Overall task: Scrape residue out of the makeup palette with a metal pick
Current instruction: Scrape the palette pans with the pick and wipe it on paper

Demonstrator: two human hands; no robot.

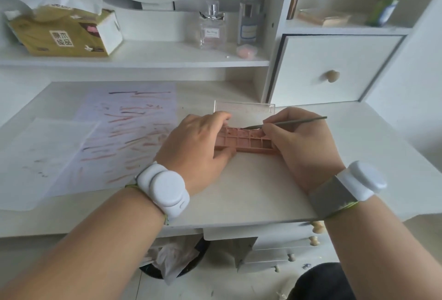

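The pink plastic makeup palette (pixel 248 143), a flat rectangle divided into small square wells, lies on the white tabletop (pixel 251 194) at centre, long axis running left to right, its clear hinged lid (pixel 244 108) standing open on the far side. The left hand (pixel 198 149) grips the palette's left end, fingers curled over the far edge and thumb along the near edge, pinning it down. The right hand (pixel 303 146) sits at the palette's right end and pinches the thin grey metal pick (pixel 284 123) pen-fashion. The pick's shaft lies nearly parallel to the palette's long axis, butt out to the right and slightly far, tip pointing left into the far row of wells near the palette's middle. Pinkish residue shows in the far wells; the near row looks cleaner, though detail is too fine to be sure. Judgement: scraping is under way, and the working stroke runs along the far row, so the right hand is the acting hand and the left only steadies. Tip contact with the well floor cannot be confirmed. To the left on the tabletop lies a white paper sheet (pixel 129 137) streaked with brown and pink smears, overlapped by a plainer tissue (pixel 43 160). On the far shelf (pixel 143 59): a yellow tissue box (pixel 64 34) and a clear glass perfume bottle (pixel 212 29). A white drawer with a round knob (pixel 332 69) stands far right.
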